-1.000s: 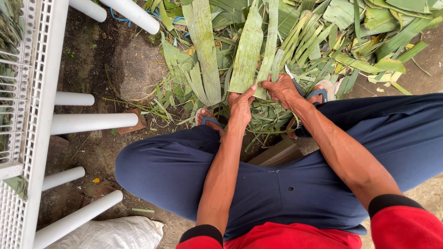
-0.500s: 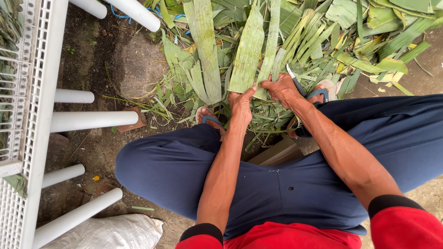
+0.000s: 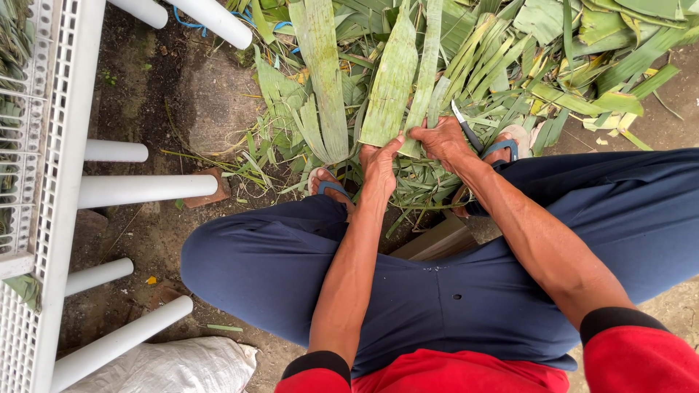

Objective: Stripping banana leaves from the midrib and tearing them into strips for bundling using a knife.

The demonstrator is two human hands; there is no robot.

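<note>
Hands meet low between the knees: the left hand [image 3: 380,161] grips the bottom edge of a long green leaf strip [image 3: 393,84], while the right hand [image 3: 444,140] pinches the same strip and holds a small knife [image 3: 466,125] (blade pointing up). Cut leaves [image 3: 553,65] pile on the ground beyond; white pipes [image 3: 138,191] lie leftward.
</note>
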